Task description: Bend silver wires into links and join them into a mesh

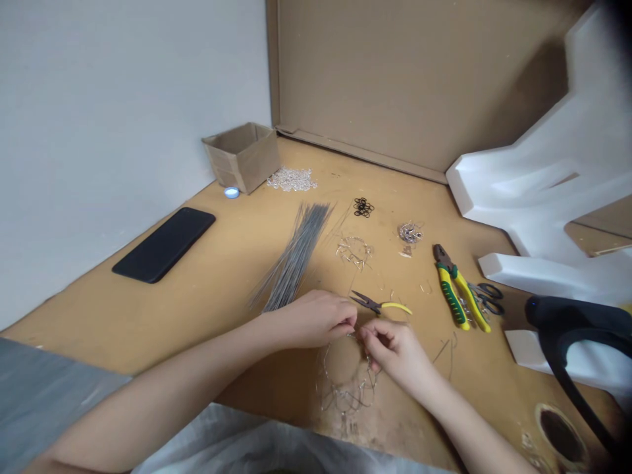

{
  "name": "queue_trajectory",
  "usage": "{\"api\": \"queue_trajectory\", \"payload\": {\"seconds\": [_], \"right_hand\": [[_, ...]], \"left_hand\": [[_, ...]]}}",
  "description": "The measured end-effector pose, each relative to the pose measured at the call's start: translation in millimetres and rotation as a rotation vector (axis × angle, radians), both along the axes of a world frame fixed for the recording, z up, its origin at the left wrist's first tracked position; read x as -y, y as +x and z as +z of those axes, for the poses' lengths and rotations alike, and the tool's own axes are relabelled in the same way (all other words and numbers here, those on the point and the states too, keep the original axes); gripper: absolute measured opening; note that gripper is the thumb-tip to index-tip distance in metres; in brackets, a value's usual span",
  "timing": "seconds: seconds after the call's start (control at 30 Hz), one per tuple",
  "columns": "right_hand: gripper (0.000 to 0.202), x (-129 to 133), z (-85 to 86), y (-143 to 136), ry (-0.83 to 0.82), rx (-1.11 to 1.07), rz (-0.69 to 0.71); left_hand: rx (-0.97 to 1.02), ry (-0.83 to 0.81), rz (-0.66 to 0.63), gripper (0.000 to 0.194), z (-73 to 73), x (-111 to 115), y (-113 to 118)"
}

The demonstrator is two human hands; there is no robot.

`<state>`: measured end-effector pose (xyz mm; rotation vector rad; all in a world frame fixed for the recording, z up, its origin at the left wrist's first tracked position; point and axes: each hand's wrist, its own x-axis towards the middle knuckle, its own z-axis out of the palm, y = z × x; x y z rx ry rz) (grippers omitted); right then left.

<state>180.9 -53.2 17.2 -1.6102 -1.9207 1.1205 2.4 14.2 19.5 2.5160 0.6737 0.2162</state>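
Both hands meet over the near part of the table, fingertips close together. My left hand (pixel 328 320) is closed, pinching the upper edge of a round wire piece (pixel 345 395). Just right of it, my right hand (pixel 388 343) is also closed in a pinch on the same wire piece. The wire piece is a ring with thin loops around it, hanging below the fingers. Small pliers (pixel 378 304) with a yellow handle lie just beyond the hands. A bundle of straight grey wires (pixel 299 253) lies beyond my left wrist.
A cardboard box (pixel 247 158) stands at the back left beside clear beads (pixel 292 179). A black phone (pixel 165 245) lies left. Black rings (pixel 364 207), bent wires (pixel 353 252), large pliers (pixel 457 286) and scissors (pixel 488 297) lie beyond and right. White foam (pixel 538 178) stands right.
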Motion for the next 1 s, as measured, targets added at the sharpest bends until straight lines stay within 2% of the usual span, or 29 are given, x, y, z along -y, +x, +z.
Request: {"api": "queue_trajectory", "payload": {"seconds": [0.23, 0.43, 0.53, 0.63, 0.83, 1.0], "right_hand": [[0.019, 2.9, -3.6, 1.4, 0.098, 0.027, -0.002], [0.019, 1.0, -3.7, -0.2, 0.281, 0.118, 0.020], [0.016, 1.2, -4.2, -1.5, 0.323, 0.150, 0.022], [0.017, 1.1, -4.8, -1.3, 0.317, 0.136, 0.024], [0.021, -2.2, -5.1, 6.9, 0.155, 0.036, 0.009], [0.024, -3.5, -4.3, 10.4, 0.131, 0.037, -0.004]], "left_hand": [[-0.065, -0.012, 0.039, 0.009, 8.8, 2.3, -6.8], [-0.091, 0.037, -0.004, 0.011, 6.9, 3.1, -6.7], [-0.096, 0.040, -0.015, 0.012, 6.0, 3.1, -5.7], [-0.094, 0.036, -0.027, 0.011, 5.7, 3.5, -5.6], [-0.093, 0.030, -0.024, 0.008, 8.4, 4.7, -5.7], [-0.111, 0.033, -0.022, 0.010, 9.9, 4.9, -4.7]]}}
